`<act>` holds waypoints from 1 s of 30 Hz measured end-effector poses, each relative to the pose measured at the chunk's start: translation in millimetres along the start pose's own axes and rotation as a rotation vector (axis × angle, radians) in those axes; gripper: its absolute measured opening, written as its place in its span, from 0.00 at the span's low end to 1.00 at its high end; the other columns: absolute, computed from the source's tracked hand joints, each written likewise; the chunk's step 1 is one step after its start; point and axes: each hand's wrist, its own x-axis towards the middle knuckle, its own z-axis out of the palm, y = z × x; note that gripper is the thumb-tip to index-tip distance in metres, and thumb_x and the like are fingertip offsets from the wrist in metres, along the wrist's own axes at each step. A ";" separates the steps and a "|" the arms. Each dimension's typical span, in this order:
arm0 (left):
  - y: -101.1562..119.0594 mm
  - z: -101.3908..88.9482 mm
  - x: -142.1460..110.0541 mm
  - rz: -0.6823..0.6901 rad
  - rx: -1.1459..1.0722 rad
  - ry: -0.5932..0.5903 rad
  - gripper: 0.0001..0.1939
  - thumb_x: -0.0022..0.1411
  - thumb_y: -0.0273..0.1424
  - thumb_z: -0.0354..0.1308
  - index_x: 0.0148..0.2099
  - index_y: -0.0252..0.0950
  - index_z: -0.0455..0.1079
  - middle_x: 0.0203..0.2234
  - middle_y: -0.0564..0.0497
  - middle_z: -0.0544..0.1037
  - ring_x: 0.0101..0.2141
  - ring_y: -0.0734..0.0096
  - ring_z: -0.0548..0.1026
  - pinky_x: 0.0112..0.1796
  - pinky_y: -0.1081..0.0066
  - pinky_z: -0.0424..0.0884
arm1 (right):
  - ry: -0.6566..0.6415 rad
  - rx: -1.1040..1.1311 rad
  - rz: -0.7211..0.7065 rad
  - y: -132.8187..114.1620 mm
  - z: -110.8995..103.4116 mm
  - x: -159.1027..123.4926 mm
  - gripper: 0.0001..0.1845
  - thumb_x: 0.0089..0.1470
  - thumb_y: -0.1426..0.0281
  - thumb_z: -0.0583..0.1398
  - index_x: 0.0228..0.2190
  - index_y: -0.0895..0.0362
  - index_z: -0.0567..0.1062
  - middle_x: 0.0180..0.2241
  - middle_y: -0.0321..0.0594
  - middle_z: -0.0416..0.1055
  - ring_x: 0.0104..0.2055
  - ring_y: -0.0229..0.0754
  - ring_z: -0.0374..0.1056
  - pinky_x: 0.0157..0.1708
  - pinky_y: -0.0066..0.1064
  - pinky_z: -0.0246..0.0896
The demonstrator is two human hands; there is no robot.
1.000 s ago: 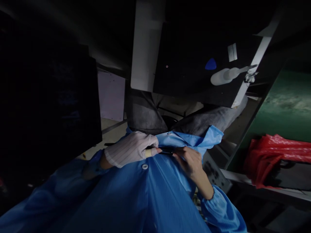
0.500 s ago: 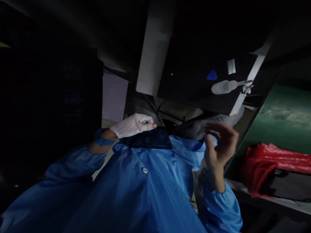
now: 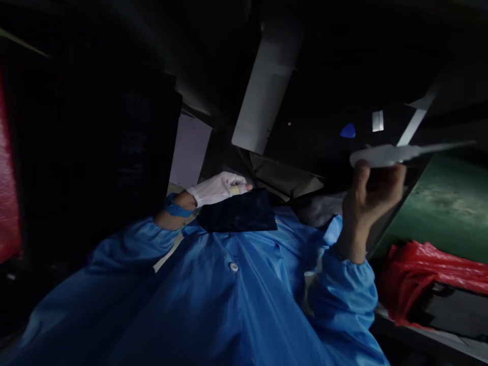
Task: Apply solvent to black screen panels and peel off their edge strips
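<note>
My left hand [image 3: 223,187], in a white glove with bare fingertips and a blue wrist strap, pinches the top edge of a dark flat panel [image 3: 239,211]. The panel hangs in front of my blue smock. My bare right hand [image 3: 368,195] is raised to the right, its thumb and fingers closed round a whitish squeeze bottle [image 3: 375,156] with a long thin nozzle. The bottle lies nearly level, its nozzle pointing right. Beyond it, on the black work surface [image 3: 316,134], are a blue triangular pick [image 3: 347,130] and a small silvery strip [image 3: 377,121].
At the right, a green mat [image 3: 450,198] bears crumpled red plastic wrap [image 3: 423,264] with a dark flat panel-like thing [image 3: 457,307] on it. A pale lilac board [image 3: 190,147] stands behind my left hand. Much of the left side is too dark to make out.
My right hand has moved up and away from me and taken hold of the squeeze bottle, lifting it off the black surface. My left hand still grips the panel; the view has shifted slightly.
</note>
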 end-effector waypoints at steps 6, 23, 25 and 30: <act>-10.6 -6.3 0.9 -0.018 -0.040 0.030 0.20 0.72 0.44 0.62 0.31 0.41 0.63 0.30 0.54 0.68 0.34 0.70 0.64 0.42 0.67 0.69 | -0.044 0.149 0.037 -55.2 -54.5 -76.0 0.15 0.74 0.55 0.71 0.45 0.54 0.83 0.32 0.35 0.76 0.30 0.41 0.72 0.33 0.33 0.69; -16.3 -5.4 4.3 -0.026 -0.072 0.054 0.17 0.78 0.40 0.63 0.37 0.35 0.72 0.36 0.52 0.77 0.40 0.69 0.73 0.45 0.68 0.68 | -0.290 -0.202 -0.161 -77.2 -64.2 -147.3 0.14 0.79 0.57 0.63 0.41 0.51 0.80 0.28 0.35 0.78 0.24 0.42 0.73 0.25 0.33 0.68; -17.6 -5.8 4.6 -0.021 -0.064 0.054 0.16 0.77 0.39 0.64 0.36 0.35 0.73 0.35 0.52 0.77 0.39 0.69 0.73 0.44 0.68 0.68 | -0.297 -0.200 -0.168 -78.1 -63.9 -146.3 0.15 0.79 0.57 0.63 0.40 0.51 0.80 0.27 0.34 0.77 0.23 0.42 0.73 0.25 0.33 0.68; -21.9 -5.8 6.2 -0.042 -0.077 0.062 0.15 0.79 0.38 0.64 0.40 0.33 0.75 0.41 0.48 0.82 0.44 0.66 0.78 0.50 0.67 0.71 | -0.343 -0.177 -0.217 -80.6 -65.7 -140.8 0.12 0.79 0.59 0.65 0.41 0.52 0.80 0.28 0.34 0.79 0.23 0.41 0.74 0.24 0.32 0.70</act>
